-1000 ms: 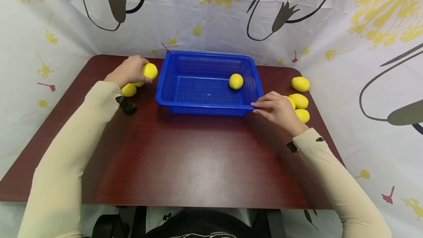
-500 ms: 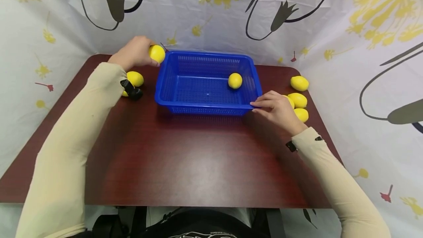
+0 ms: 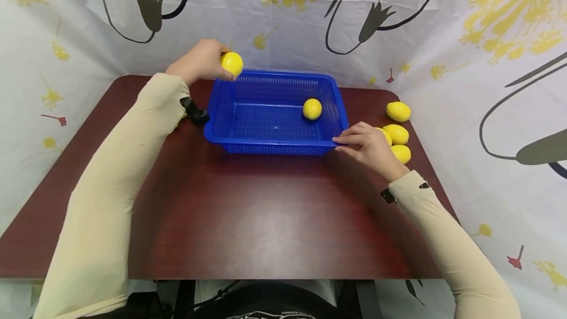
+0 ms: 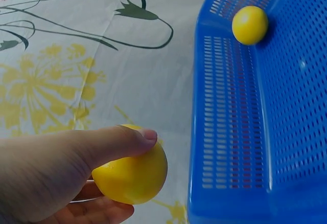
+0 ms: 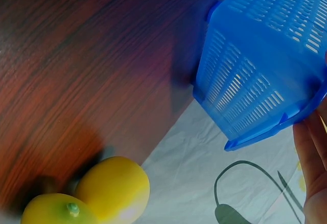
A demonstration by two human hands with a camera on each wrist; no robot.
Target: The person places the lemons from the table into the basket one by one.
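My left hand holds a yellow lemon in the air by the far left corner of the blue plastic basket. The left wrist view shows the thumb laid across this lemon, with fingers curled beneath it and the basket wall just to the right. Another lemon lies inside the basket, toward its right end. At the front right corner my right hand pinches the basket's rim, fingers on top and thumb below.
Several lemons lie on the dark red-brown table to the right of the basket, partly behind my right hand. My left forearm mostly hides some yellow fruit left of the basket. A white patterned cloth hangs behind the table.
My left hand has lifted a lemon from the left group and carried it up and rightward to the basket's far left corner. The right hand has stayed at the rim.
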